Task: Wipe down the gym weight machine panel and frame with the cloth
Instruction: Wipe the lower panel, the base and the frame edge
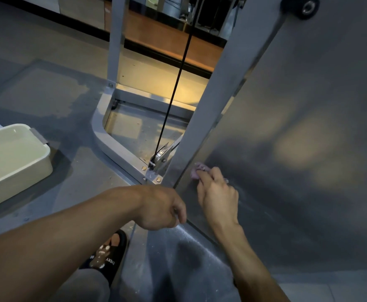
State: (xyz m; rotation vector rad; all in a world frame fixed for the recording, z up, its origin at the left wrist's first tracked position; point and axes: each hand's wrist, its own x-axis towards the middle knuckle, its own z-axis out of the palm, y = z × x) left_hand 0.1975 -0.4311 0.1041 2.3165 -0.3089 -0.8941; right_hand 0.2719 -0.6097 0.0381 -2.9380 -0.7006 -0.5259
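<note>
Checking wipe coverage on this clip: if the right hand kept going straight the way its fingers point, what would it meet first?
Probably the grey frame upright. The right hand presses the pink cloth on the panel, fingers pointing up-left toward the panel's edge, where that post runs alongside. Depth there is hard to judge.

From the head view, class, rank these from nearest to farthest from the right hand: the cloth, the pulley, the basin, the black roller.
1. Cloth: under the right hand's fingers, on the panel.
2. Pulley: just left, at the frame's base.
3. Basin: on the floor, far left.
4. Black roller: top right, up the panel.
</note>
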